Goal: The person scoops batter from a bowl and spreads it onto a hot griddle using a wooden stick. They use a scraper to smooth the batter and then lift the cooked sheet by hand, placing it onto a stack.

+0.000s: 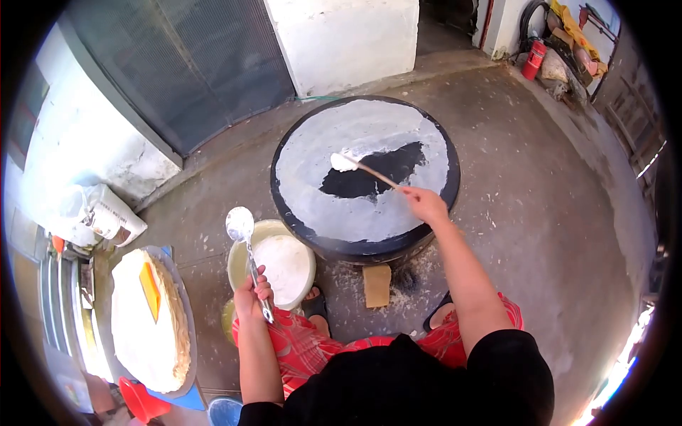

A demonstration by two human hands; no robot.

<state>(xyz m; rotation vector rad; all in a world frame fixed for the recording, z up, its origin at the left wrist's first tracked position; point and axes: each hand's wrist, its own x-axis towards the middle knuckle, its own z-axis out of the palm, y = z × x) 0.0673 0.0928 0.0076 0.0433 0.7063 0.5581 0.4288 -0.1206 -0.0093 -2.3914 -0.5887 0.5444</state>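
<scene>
My right hand (425,204) is closed round the end of a thin wooden stick (376,175). A white lump of batter (344,162) sits at the stick's far end, hiding whatever head it has. Beneath it is a large round black griddle (455,177), coated with a thin greyish-white batter layer (320,206). Near the middle, an irregular dark patch (355,183) shows bare griddle. My left hand (253,295) grips the handle of a metal ladle (240,224), bowl up and smeared white. The ladle is over the side of a bucket (237,257) holding white batter (282,268).
At left, a tall stack of thin pancakes (135,341) carries an orange scraper (150,291). A white bucket (114,216) lies tilted by the wall, and a red container (142,402) is below the stack. A brick (376,285) stands at the griddle's base.
</scene>
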